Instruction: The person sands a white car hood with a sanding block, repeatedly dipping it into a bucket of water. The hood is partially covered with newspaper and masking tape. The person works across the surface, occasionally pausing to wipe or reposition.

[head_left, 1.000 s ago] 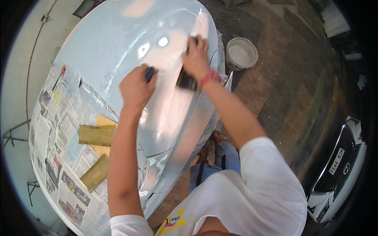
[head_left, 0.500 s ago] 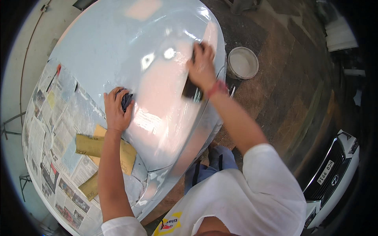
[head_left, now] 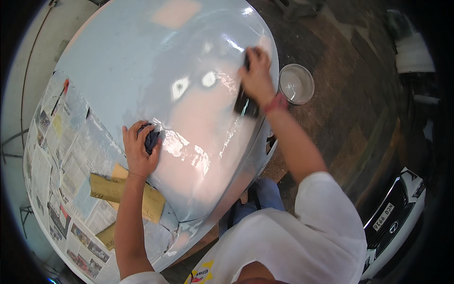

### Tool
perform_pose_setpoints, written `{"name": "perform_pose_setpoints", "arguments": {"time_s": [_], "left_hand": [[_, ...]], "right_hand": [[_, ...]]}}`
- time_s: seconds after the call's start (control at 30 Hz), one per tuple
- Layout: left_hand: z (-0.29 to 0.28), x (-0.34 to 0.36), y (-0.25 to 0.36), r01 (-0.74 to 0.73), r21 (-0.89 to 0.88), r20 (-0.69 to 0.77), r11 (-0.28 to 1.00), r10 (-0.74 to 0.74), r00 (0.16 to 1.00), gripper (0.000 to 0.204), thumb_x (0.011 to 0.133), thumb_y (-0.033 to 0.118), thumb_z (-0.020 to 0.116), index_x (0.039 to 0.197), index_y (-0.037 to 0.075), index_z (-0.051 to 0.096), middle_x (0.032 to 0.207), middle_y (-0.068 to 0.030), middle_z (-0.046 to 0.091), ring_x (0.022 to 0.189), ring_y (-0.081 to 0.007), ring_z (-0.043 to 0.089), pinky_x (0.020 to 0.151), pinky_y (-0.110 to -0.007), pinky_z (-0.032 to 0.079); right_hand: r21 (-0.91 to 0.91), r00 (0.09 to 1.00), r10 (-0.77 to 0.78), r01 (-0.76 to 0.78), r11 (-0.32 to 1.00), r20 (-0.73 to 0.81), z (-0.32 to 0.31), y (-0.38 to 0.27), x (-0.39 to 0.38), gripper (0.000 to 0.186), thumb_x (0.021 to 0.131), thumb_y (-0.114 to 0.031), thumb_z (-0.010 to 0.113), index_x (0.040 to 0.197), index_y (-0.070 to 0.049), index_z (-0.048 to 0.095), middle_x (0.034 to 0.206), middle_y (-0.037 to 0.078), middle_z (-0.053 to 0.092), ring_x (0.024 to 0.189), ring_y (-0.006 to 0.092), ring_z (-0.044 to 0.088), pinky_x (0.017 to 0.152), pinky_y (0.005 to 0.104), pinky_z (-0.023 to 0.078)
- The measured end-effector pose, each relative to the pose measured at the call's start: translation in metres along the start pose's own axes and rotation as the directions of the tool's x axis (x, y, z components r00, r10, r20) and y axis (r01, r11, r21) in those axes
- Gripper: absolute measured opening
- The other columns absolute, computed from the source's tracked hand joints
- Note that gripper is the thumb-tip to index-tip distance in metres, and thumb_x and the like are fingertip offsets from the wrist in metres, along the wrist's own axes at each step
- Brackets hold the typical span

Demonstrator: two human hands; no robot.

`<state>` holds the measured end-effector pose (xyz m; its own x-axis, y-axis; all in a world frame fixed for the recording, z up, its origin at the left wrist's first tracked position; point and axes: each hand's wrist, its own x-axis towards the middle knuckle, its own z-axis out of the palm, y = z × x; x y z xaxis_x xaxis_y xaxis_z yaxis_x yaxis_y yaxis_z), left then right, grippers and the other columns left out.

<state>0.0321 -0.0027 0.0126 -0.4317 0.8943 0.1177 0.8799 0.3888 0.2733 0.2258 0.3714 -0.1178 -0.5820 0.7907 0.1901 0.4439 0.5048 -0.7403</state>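
A pale grey-blue car panel (head_left: 113, 52) with pinkish patches lies under both hands, its surface wet and shiny. My right hand (head_left: 257, 78) is closed over a long dark block (head_left: 246, 105), probably a sanding block, flat against the panel near its right edge. On the panel's left part, my left hand (head_left: 139, 154) rests with a crumpled dark cloth (head_left: 152, 139) bunched under its fingers and thumb. Several yellow-brown sheets of sandpaper (head_left: 111, 188) lie beside and partly beneath my left forearm.
Newspaper (head_left: 61, 156) covers the panel's left side, with a slim red-and-black tool (head_left: 59, 97) on it. A round tub (head_left: 308, 85) stands on the floor beyond the right edge. At the lower right is a white car's front (head_left: 395, 222).
My right hand has slid the dark block a little to the right, toward the panel's edge. The left hand keeps the cloth at nearly the same spot. The whole view has shifted slightly.
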Motion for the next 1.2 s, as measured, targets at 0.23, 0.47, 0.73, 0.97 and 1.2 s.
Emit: {"name": "perform_pose_setpoints", "arguments": {"time_s": [0.23,0.47,0.73,0.97,1.2], "left_hand": [[0.000,0.000,-0.001,0.001,-0.022,-0.014,1.000,-0.001,1.000,0.044,0.090,0.016,0.079,0.133,0.011,0.067,0.145,-0.0153,0.063,0.140,-0.0413,0.058,0.130,-0.071,0.022],[-0.001,0.002,-0.001,0.027,-0.013,0.015,1.000,-0.027,1.000,0.044,0.087,0.018,0.081,0.130,0.013,0.070,0.144,-0.0135,0.063,0.141,-0.0392,0.058,0.129,-0.072,0.022],[0.000,0.002,-0.002,0.017,-0.008,0.013,1.000,-0.017,1.000,0.046,0.087,0.016,0.080,0.131,0.011,0.068,0.145,-0.0154,0.062,0.140,-0.0406,0.058,0.130,-0.071,0.021],[0.000,0.002,-0.001,0.017,0.002,0.001,1.000,-0.017,1.000,0.045,0.088,0.018,0.081,0.131,0.013,0.070,0.144,-0.0137,0.064,0.139,-0.0390,0.059,0.129,-0.071,0.023],[0.000,-0.001,-0.002,-0.002,-0.007,-0.025,1.000,0.002,1.000,0.045,0.092,0.018,0.079,0.135,0.012,0.068,0.146,-0.0134,0.063,0.139,-0.0394,0.059,0.129,-0.070,0.025]], "right_hand": [[-0.132,1.000,0.014,-0.013,0.991,0.005,-0.001,0.027,0.069,0.074,0.095,-0.027,0.069,0.161,0.003,0.050,0.166,0.034,0.039,0.158,0.0550,0.031,0.132,0.0582,0.031],[-0.051,1.000,0.000,0.001,0.999,0.029,-0.001,0.081,0.083,0.073,0.095,-0.027,0.069,0.161,0.000,0.053,0.168,0.031,0.040,0.157,0.0512,0.035,0.132,0.0552,0.033],[-0.088,0.976,-0.180,0.191,0.978,0.119,0.002,0.062,0.061,0.073,0.093,-0.023,0.070,0.161,0.001,0.052,0.167,0.035,0.039,0.157,0.0555,0.033,0.133,0.0588,0.029],[-0.073,0.995,0.101,-0.101,0.992,0.002,0.006,0.123,0.169,0.079,0.094,-0.036,0.068,0.162,0.000,0.052,0.168,0.032,0.043,0.156,0.0528,0.039,0.133,0.0525,0.031],[-0.074,0.999,-0.035,0.037,0.997,0.027,0.007,-0.013,0.001,0.068,0.100,-0.020,0.065,0.160,0.007,0.047,0.171,0.037,0.032,0.158,0.0568,0.031,0.133,0.0605,0.030]]}}
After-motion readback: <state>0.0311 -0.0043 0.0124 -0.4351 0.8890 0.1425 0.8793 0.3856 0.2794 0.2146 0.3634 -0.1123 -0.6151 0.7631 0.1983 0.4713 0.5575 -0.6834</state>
